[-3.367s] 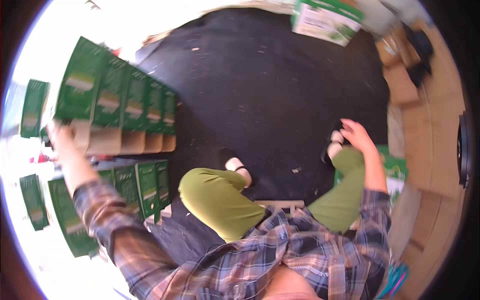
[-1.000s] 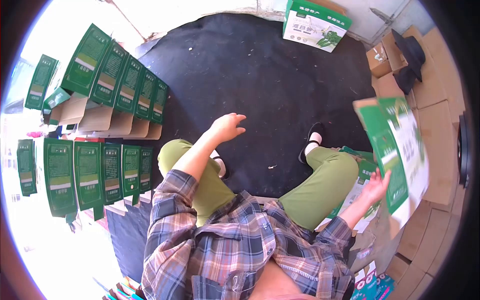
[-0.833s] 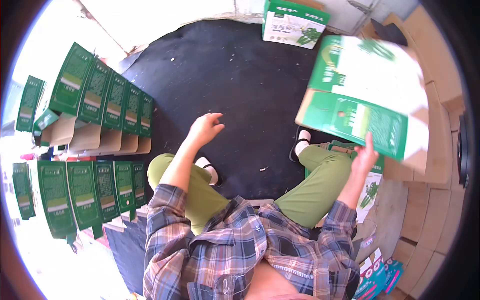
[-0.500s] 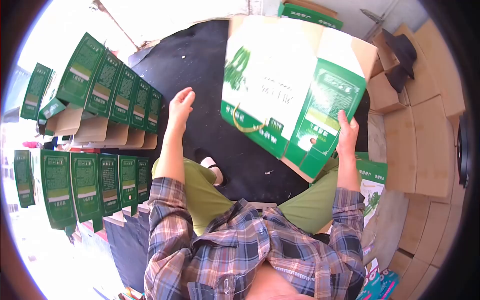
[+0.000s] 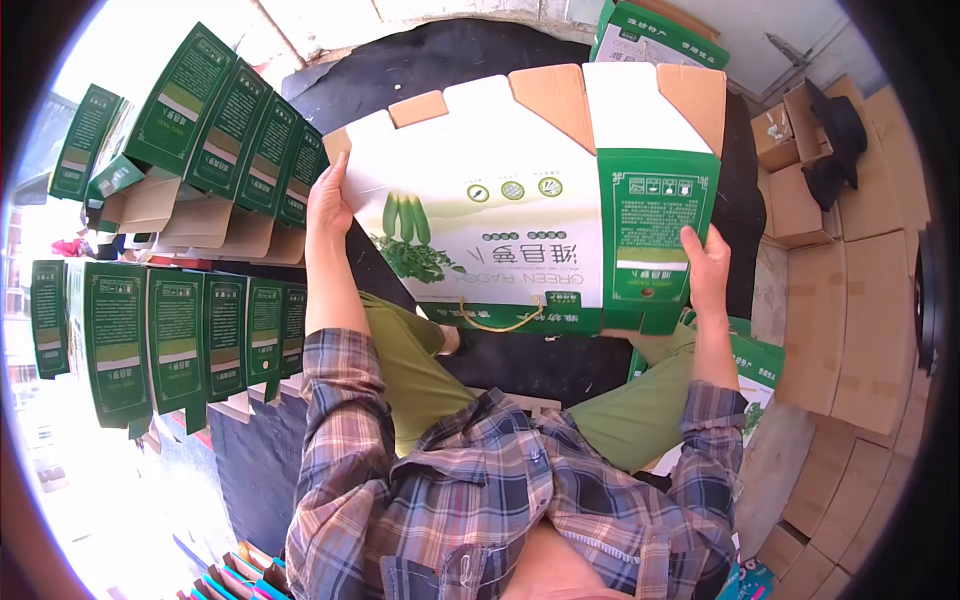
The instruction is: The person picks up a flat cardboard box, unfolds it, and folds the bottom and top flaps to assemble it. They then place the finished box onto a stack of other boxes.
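Observation:
A flattened green and white carton (image 5: 520, 230), printed with green radishes and upside down to me, is held up in front of my lap. Its flaps stick out along the top, and a yellow cord handle (image 5: 500, 322) hangs at the lower edge. My left hand (image 5: 332, 200) grips the carton's upper left corner. On the right side panel, my right hand (image 5: 707, 268) is closed round the edge, thumb on the printed face.
Two rows of standing green cartons (image 5: 175, 340) are at the left. Brown cardboard boxes (image 5: 880, 320) are stacked at the right, with a dark hat (image 5: 838, 140) on them. More green cartons (image 5: 665, 40) lie at the back. Black sheeting (image 5: 450, 50) covers the floor.
The carton has moved left and levelled out, showing more of its printed face. My left hand, empty before, has taken hold of its left corner.

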{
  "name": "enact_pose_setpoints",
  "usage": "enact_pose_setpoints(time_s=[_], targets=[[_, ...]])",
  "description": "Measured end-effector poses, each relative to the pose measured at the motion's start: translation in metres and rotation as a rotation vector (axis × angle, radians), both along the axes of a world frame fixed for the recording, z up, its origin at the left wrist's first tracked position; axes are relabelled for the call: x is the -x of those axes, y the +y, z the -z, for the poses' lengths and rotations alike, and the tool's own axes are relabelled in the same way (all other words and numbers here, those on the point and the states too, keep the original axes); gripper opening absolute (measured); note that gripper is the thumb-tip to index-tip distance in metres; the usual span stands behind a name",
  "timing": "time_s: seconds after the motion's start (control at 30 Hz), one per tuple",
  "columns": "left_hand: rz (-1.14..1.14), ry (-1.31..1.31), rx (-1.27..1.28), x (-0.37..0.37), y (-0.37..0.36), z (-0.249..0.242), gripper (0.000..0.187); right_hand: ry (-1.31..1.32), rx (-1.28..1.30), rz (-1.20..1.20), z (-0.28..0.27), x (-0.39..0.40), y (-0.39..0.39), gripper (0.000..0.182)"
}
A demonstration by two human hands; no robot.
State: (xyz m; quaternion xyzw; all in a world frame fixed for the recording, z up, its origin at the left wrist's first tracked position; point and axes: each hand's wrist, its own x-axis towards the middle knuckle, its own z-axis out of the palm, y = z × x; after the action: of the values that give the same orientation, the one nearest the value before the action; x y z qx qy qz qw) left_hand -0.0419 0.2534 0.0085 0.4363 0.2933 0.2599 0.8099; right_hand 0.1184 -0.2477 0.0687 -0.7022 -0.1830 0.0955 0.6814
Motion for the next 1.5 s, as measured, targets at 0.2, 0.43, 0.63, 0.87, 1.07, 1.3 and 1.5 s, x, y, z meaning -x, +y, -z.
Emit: enact_pose_setpoints(time_s=[0.2, 0.43, 0.63, 0.87, 1.07, 1.3, 1.5], targets=[[0.051, -0.077, 0.005, -0.001, -0.025, -0.025, 0.030, -0.142, 0.169, 0.110, 0.018, -0.035, 0.001, 0.019], [0.188, -0.056, -0.047, -0.013, -0.046, 0.005, 0.032, 0.054, 0.348, 0.182, 0.062, -0.057, -0.005, 0.035], [0.287, 0.225, -0.160, -0.018, -0.072, 0.025, 0.039, 0.196, 0.365, 0.213, 0.062, -0.056, 0.005, 0.050], [0.272, 0.209, -0.221, -0.017, -0.084, 0.026, 0.046, 0.100, 0.336, 0.268, 0.082, -0.058, 0.007, 0.075], [0.327, 0.314, -0.249, -0.010, -0.087, 0.023, 0.036, -0.079, 0.474, 0.403, 0.082, -0.032, 0.042, 0.119], [0.383, 0.272, -0.515, -0.001, -0.117, -0.002, 0.040, -0.053, 0.760, 0.469, 0.078, -0.036, 0.061, 0.103], [0.297, 0.309, -0.645, -0.001, -0.112, 0.005, 0.031, -0.135, 0.508, 0.380, 0.055, -0.032, 0.054, 0.091]])
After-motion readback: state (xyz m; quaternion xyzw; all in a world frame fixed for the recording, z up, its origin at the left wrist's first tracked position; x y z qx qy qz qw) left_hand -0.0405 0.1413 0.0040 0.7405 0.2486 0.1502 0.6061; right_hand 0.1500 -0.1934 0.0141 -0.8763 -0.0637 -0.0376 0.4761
